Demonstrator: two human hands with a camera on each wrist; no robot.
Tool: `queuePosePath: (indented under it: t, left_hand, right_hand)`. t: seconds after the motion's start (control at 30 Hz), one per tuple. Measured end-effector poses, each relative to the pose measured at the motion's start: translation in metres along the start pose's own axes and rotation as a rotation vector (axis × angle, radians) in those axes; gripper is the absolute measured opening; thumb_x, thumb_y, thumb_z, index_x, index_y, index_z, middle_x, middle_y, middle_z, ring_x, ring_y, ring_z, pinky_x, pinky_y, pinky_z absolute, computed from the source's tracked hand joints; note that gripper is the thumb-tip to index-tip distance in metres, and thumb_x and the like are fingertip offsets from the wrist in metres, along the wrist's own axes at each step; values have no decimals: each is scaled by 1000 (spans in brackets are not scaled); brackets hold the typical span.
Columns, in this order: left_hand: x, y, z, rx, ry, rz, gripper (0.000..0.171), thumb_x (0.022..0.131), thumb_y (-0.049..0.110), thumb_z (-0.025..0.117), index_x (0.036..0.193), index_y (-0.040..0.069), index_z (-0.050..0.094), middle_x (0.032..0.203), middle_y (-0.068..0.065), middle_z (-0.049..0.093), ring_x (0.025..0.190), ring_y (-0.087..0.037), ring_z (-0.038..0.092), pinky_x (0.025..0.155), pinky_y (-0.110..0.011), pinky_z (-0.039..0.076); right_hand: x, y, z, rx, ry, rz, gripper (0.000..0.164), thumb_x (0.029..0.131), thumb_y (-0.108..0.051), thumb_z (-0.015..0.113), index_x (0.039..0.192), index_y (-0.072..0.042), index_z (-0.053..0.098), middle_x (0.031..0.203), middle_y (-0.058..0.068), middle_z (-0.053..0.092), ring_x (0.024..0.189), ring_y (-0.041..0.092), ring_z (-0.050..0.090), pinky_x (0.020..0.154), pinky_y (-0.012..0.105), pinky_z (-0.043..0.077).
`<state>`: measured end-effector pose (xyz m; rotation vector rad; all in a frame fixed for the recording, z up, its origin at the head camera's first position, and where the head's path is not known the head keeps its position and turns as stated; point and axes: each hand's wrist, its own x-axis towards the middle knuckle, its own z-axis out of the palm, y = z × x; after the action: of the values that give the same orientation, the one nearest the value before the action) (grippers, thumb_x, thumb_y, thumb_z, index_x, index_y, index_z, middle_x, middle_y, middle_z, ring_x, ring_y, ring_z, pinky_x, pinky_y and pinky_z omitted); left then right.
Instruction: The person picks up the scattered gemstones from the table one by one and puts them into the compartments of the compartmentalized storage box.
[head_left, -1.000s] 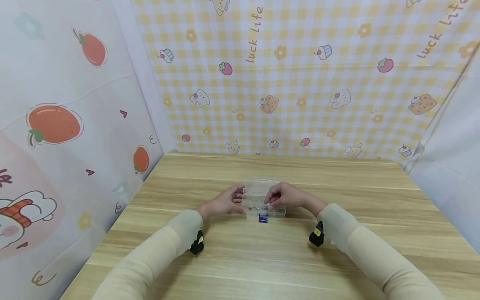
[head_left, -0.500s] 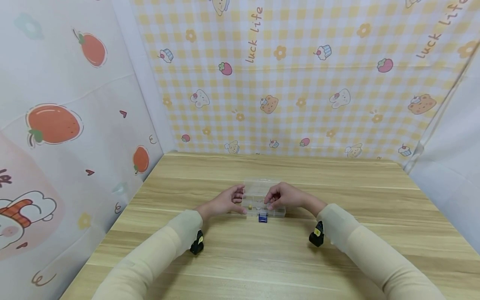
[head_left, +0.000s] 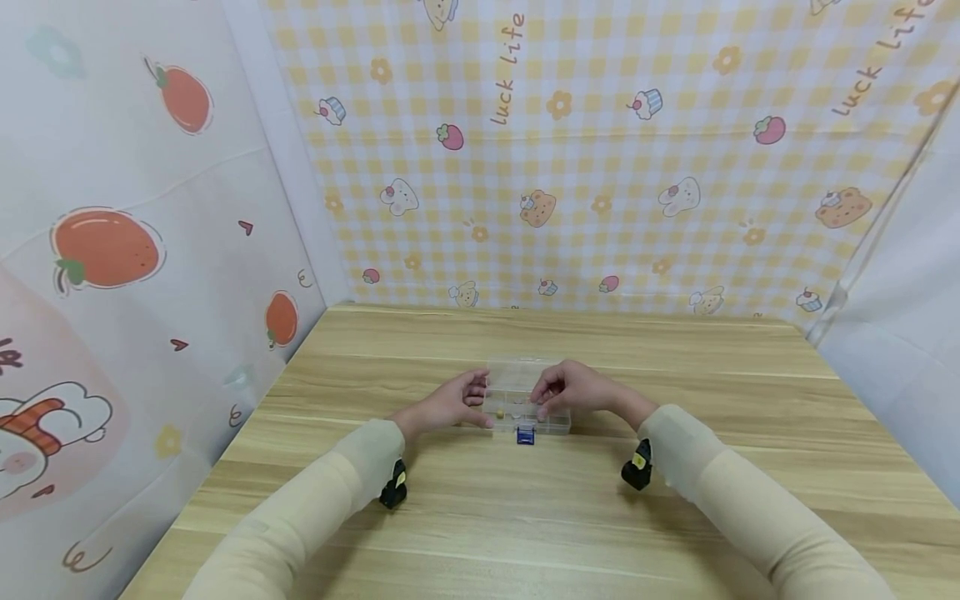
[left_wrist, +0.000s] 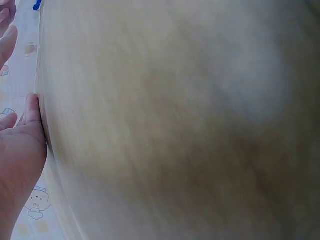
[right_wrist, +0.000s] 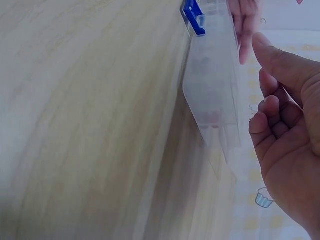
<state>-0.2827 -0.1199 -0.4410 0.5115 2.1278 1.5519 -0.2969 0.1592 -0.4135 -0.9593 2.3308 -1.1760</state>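
Note:
A clear plastic compartment box (head_left: 514,403) with a blue latch (head_left: 526,436) stands on the table, its transparent lid (head_left: 517,372) turned back. A small yellow piece (head_left: 500,414) lies in a left compartment. My left hand (head_left: 453,402) rests at the box's left side, thumb by the front corner and fingers farther back. Over the right compartments hovers my right hand (head_left: 573,389), its thumb and index finger apart. Loosely bent fingers show in the right wrist view, with nothing visible between them. Small pale pieces in the middle compartments are too tiny to tell.
The wooden table (head_left: 480,517) spreads around the box. A checked curtain (head_left: 600,167) hangs behind it, and a printed sheet (head_left: 150,333) closes the left side. A black wrist camera (head_left: 637,467) hangs under the right sleeve, another (head_left: 394,485) under the left.
My right hand has risen slightly and drawn a little to the right, away from the middle compartments. The left hand and the box stay where they were.

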Motion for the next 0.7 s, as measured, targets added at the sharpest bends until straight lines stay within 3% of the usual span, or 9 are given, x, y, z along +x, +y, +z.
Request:
queuePosePath:
  t: [0.13, 0.4, 0.7]
  left_hand:
    - [-1, 0, 0, 5, -1, 6, 95, 80, 1, 79, 154, 2, 19, 149, -15, 35, 133, -31, 39, 110, -38, 36]
    - [-1, -1, 0, 8, 4, 6, 95, 79, 2, 79, 154, 2, 19, 149, -15, 36, 133, -32, 40, 110, -39, 35]
    - [0, -2, 0, -1, 7, -4, 96, 78, 1, 80, 153, 2, 20, 149, -16, 36, 133, -31, 39, 110, -38, 35]
  right_hand:
    - [-5, 0, -6, -25, 33, -10, 16, 83, -2, 76, 98, 2, 72, 82, 3, 61, 69, 14, 48, 58, 20, 41]
    - [-21, -1, -20, -36, 92, 28, 17, 85, 4, 71, 101, 9, 69, 86, 14, 61, 72, 19, 49, 60, 21, 44]
    - [-42, 16, -35, -9, 148, 43, 19, 85, -5, 74, 102, 3, 71, 84, 6, 61, 72, 14, 50, 62, 22, 46]
